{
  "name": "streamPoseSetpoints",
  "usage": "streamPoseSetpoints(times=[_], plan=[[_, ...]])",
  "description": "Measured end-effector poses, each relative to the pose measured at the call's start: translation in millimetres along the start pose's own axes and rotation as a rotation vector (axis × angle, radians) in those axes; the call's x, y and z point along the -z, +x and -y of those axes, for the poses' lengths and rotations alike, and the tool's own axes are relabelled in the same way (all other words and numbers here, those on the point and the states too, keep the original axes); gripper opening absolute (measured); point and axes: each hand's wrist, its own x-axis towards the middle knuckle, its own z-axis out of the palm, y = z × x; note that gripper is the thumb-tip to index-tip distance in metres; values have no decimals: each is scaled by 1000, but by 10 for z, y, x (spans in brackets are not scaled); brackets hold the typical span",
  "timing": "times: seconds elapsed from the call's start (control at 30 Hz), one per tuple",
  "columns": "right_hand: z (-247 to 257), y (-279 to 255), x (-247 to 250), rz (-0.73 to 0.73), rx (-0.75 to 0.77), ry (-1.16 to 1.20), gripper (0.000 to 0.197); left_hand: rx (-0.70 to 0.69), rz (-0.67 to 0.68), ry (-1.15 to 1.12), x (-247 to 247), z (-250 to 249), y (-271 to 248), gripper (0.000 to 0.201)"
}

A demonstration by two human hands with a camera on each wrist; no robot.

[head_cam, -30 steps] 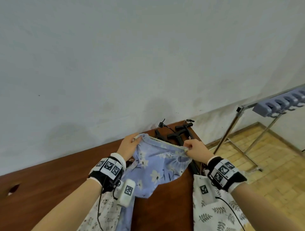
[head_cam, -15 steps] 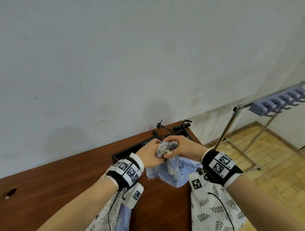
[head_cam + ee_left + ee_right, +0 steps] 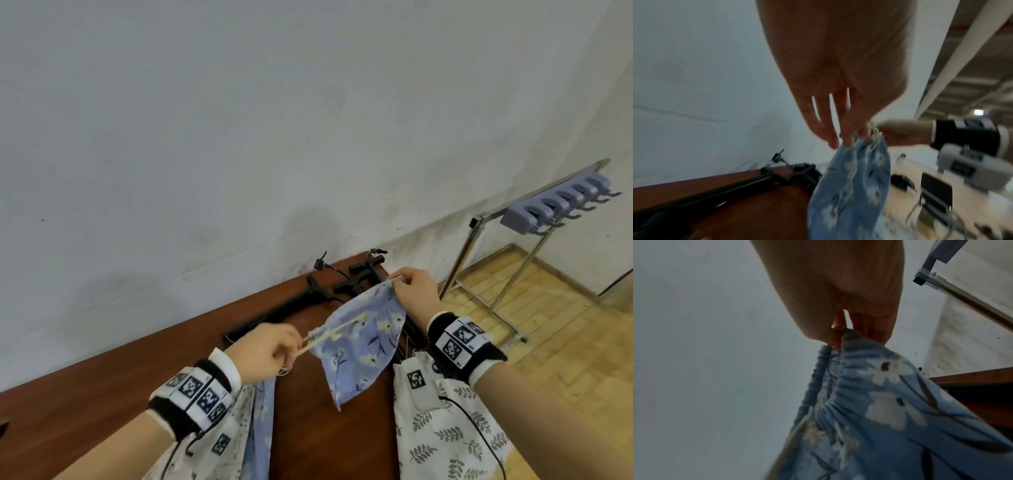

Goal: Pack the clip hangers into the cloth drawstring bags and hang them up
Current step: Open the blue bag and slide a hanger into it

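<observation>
Both hands stretch blue bag (image 3: 363,346) — head view alone shows drawstring (image 3: 329,337).

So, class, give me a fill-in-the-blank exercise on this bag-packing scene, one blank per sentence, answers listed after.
1. The left hand pinches the bag's cream ____.
2. The right hand pinches the top corner of the ____ floral bag.
3. The black clip hangers lie on the ____ table.
4. The grey hook rail is mounted on a metal ____.

Missing words: drawstring; blue; brown; rack
</observation>
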Motion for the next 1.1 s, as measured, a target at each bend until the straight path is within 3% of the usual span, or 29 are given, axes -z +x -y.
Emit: streamPoseSetpoints(times=[0.07,0.13,0.2,0.27,0.33,0.37,0.4,0.47,0.57,0.63,0.77,0.93,1.0,1.1], plan=[[-2,13,-44,-17,6,-4,15,87,228,78,-122,176,-80,47],[27,-2,-107,16,12,21,15,130,301,77,-205,303,-113,66],[114,-39,-142,81,83,23,27,125,179,-30,-193,293,-67,61],[231,-97,-154,180,209,3,37,157,-92,-138,-92,170,37,44],[355,-163,-175,287,315,-35,44,136,-336,-108,77,-89,210,29],[403,-189,-191,345,364,-57,47,99,-374,-54,163,-214,318,19],[439,-206,-213,397,414,-94,51,73,-337,9,212,-270,460,21],[497,-235,-242,490,525,-189,49,49,-148,136,271,-337,727,50],[526,-226,-221,518,647,-352,40,42,43,242,234,-314,944,43],[466,-172,-192,508,626,-403,43,56,70,184,209,-271,1002,32],[312,12,-285,471,547,-610,32,125,-73,69,299,-201,1038,35],[150,128,-509,672,416,-875,17,425,-262,46,483,259,919,30],[58,199,-542,660,365,-789,30,531,-303,120,527,472,739,31],[33,266,-611,643,376,-749,29,611,-278,193,472,633,532,32]])
